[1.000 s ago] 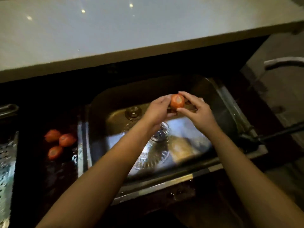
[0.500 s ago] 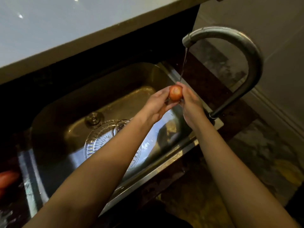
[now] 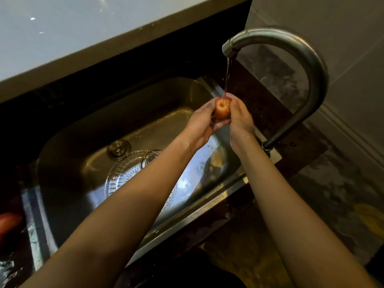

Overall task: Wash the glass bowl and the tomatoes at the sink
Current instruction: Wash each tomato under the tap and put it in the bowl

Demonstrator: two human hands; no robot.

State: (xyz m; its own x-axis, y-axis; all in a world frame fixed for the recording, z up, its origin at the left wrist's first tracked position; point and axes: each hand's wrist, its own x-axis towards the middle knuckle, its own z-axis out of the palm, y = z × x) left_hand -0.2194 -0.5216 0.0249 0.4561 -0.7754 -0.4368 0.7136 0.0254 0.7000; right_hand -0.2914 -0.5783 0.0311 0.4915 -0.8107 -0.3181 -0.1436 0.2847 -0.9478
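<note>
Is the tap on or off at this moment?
On. A thin stream of water runs from the tap spout onto the tomato, which the left hand and right hand hold.

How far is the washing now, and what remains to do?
Nothing looks finished yet. In hand: the left hand and right hand hold one tomato between them under the water running from the faucet. Left: the glass bowl lies in the sink, away from the stream, and at least one more tomato waits on the counter at the left edge.
</note>
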